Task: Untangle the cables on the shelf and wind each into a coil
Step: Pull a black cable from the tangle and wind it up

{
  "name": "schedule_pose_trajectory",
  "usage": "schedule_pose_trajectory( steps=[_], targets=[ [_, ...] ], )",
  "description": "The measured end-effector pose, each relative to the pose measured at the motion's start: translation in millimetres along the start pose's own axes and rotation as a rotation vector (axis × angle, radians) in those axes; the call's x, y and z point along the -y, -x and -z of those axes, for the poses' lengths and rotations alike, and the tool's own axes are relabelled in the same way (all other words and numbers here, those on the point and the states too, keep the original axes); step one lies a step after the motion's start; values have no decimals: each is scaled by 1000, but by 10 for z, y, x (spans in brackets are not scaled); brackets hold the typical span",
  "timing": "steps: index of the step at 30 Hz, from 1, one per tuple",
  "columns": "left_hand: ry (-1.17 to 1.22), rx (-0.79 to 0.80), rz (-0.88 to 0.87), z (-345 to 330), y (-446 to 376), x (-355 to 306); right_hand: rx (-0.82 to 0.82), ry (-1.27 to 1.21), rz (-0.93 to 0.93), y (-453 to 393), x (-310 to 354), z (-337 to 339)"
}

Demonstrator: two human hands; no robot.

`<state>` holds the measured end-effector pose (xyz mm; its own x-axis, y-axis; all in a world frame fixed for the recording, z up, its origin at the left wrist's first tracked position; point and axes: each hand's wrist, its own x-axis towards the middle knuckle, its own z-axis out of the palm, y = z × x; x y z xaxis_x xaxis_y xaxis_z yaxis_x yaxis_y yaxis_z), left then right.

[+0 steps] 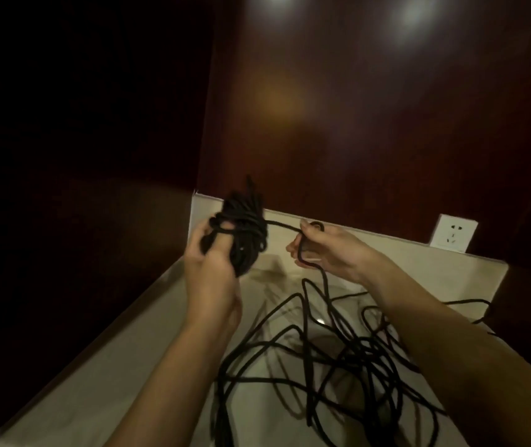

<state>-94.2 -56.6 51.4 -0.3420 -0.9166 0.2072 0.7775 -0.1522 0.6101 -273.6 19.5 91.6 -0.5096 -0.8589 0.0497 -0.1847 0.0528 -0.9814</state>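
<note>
My left hand [207,259] grips a thick coil of black cable [244,230], held up above the pale shelf top [102,375]. A single strand [281,224] runs from the coil to my right hand [325,248], which pinches it between thumb and fingers. From that hand the strand drops into a loose tangle of black cable [331,359] lying on the shelf between my forearms. Part of the tangle is hidden under my right forearm.
A white wall socket [453,233] sits at the back right, just above the shelf. Dark wood panels [370,124] close off the back and the left side. A stretch of cable [470,303] trails toward the shelf's right edge.
</note>
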Motion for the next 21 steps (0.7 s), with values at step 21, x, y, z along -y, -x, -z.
schedule_pose_trajectory(
  steps=[21],
  targets=[
    [-543,-42,-623,304,-168,-368,-297,491,449,416,-422,-1250]
  ],
)
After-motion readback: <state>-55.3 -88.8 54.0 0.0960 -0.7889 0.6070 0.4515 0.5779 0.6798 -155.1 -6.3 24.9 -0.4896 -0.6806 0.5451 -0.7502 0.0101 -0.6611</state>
